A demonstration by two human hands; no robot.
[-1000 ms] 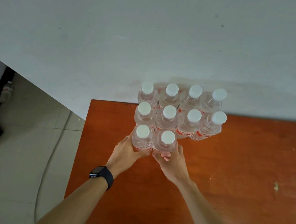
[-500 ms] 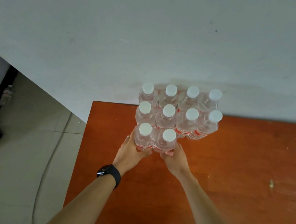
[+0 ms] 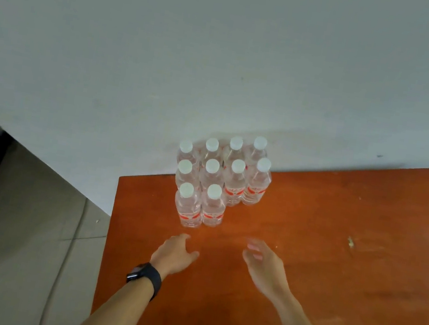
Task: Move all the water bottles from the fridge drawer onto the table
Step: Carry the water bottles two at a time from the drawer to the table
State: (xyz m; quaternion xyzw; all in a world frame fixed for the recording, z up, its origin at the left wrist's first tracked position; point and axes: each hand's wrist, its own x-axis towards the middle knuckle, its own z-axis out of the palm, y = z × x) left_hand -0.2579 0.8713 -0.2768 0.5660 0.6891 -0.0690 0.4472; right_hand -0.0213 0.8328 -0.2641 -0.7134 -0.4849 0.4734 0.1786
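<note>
Change: both hands, which gripped the two front bottles half a second ago, are now drawn back toward the person and hold nothing.
Left hand (image 3: 175,254): fingers (image 3: 185,237) relaxed and spread, above the worktop (image 3: 332,265), apart from the bottles; black watch (image 3: 144,276) on the wrist.
Right hand (image 3: 264,268): fingers loose, blurred, likewise empty.
Water bottles (image 3: 219,180): ten, upright, packed touching in rows at the worktop's far left corner against the wall (image 3: 225,51).
Handling: probably full, so moderately heavy; thin clear plastic likely yields under a squeeze and may be slick if chilled. Hold best taken round the mid-body, at the label band.
Labels: red-and-white bands; writing too small to read. White caps unmarked.
Fridge drawer: not in view.
</note>
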